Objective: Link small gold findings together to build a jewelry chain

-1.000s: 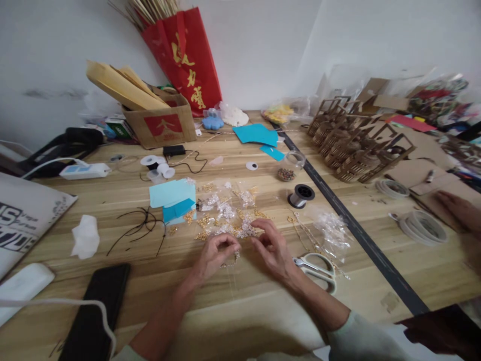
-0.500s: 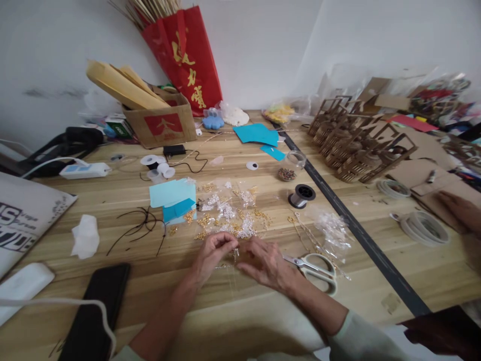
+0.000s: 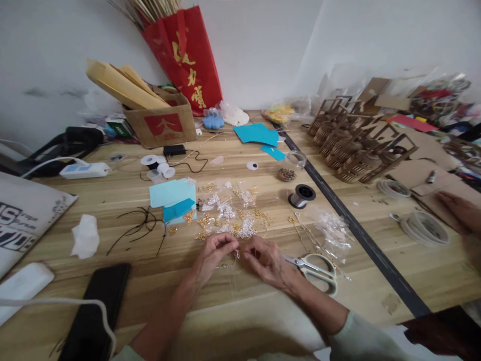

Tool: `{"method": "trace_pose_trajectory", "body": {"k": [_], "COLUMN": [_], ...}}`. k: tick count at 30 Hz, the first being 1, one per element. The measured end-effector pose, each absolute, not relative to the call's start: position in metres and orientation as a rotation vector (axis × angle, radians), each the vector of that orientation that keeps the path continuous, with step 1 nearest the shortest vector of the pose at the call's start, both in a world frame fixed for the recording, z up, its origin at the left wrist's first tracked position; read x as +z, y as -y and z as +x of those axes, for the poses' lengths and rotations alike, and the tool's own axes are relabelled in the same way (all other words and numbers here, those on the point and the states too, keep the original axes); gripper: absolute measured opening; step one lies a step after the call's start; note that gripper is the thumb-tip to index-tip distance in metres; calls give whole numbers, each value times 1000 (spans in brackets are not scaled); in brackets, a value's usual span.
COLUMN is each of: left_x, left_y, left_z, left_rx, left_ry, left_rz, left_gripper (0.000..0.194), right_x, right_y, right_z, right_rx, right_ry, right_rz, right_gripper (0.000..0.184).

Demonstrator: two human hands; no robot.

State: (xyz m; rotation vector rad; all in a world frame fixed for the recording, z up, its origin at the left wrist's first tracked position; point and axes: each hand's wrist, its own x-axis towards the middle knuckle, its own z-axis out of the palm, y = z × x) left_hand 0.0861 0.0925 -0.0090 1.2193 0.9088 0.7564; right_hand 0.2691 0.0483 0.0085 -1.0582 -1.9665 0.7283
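Note:
My left hand (image 3: 216, 253) pinches the end of a small beaded strand (image 3: 236, 254), which hangs below the fingertips and trails onto the table. Close on its right, my right hand (image 3: 265, 258) has its fingers curled and pressed together; whatever is between them is too small to make out. Fine clear thread (image 3: 232, 286) runs down the wood beneath. Just beyond both hands lie loose silver beads (image 3: 247, 226) and gold beads (image 3: 205, 219), some on plastic bags. Scissors (image 3: 317, 268) with pale handles rest beside my right wrist.
A wire spool (image 3: 301, 196), a jar of brown beads (image 3: 287, 173) and chains (image 3: 302, 233) lie to the right. Black cord (image 3: 145, 228), blue paper (image 3: 171, 193) and a phone (image 3: 95, 311) are leftward. Another person's hand (image 3: 460, 210) rests at the far right.
The fingers of my right hand have drawn in to a tighter curl. My left hand has barely moved and keeps its pinch on the beaded strand.

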Motion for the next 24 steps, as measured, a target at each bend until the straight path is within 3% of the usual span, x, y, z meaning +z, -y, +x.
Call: {"method": "trace_pose_trajectory", "body": {"k": [6,10,24], "left_x": [-5,-2,-7], "left_y": [-89,-89,-92], "left_z": [88,92,90], "left_rx": [749,749,864], "left_ry": [-911,-920,-955], "left_rz": [1194,1187,1093], "left_gripper": [18,19,12], "right_x": [1,3,9], "right_y": [-44,-43,-47], "right_z": [265,262,266], "right_rx": [419,305,608], "right_ry": [2135,2198,2014], "right_rz": [-1166,-1176,-1123], "right_gripper": [25,13,12]}}
